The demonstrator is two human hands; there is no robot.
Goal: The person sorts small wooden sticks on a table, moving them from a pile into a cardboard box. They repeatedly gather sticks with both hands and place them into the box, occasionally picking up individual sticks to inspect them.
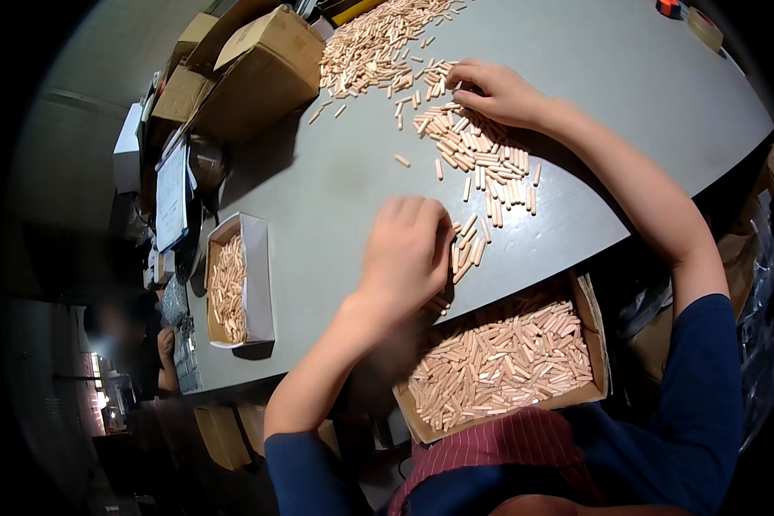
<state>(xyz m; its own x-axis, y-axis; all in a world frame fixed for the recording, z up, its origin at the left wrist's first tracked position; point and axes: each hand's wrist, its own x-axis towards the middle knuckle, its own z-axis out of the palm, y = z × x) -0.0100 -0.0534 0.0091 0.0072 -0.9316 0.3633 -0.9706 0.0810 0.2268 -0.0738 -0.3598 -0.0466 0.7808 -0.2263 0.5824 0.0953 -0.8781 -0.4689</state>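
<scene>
Short pale wooden dowels (477, 150) lie loosely spread on the grey table. At the far side of this spread, my right hand (503, 93) rests among the dowels, fingers bent and the thumb apart from them. My left hand (408, 249) is closer to the table's near edge, its back turned up and its fingers curled under. A few dowels (469, 249) lie right beside it; what its fingers hold, if anything, is hidden. Below the table edge, an open cardboard box (600, 344) full of dowels sits against my lap.
A large dowel heap (374, 47) lies at the table's back, next to cardboard boxes (271, 69). A small box (260, 279) of dowels stands at the left. Tape roll (705, 30) and tape measure (667, 9) lie far right. Another person (165, 353) is at the left.
</scene>
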